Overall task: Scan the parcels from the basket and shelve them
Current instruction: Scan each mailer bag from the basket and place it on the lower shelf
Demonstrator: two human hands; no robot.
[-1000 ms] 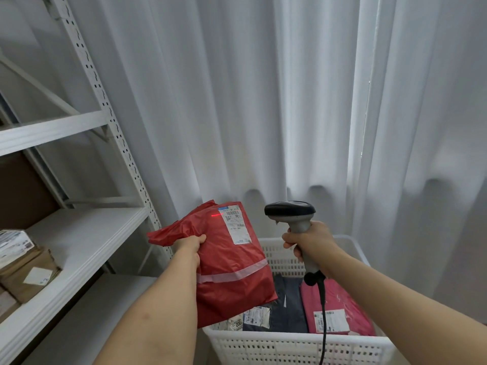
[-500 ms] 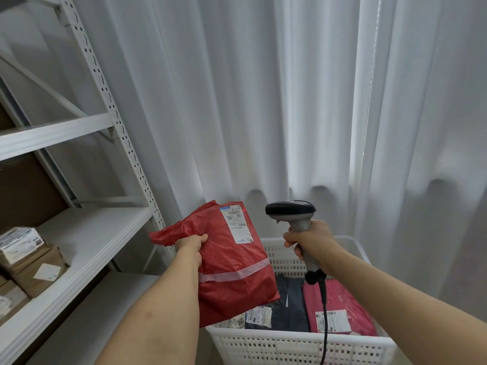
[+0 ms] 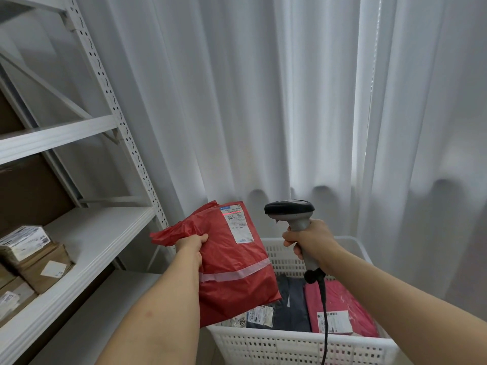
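Above the white basket point(image 3: 295, 346), a red parcel point(image 3: 232, 267) was held up by the left hand point(image 3: 191, 245), fingers curled over its left edge. A red scan line was seen across the top of its label point(image 3: 236, 223). Just right of that grip, the scanner point(image 3: 292, 217) was gripped by its handle in the right hand point(image 3: 308, 239), head toward the label. Below both grips, a dark parcel point(image 3: 290, 306) and a pink parcel point(image 3: 342, 309) lay in the basket.
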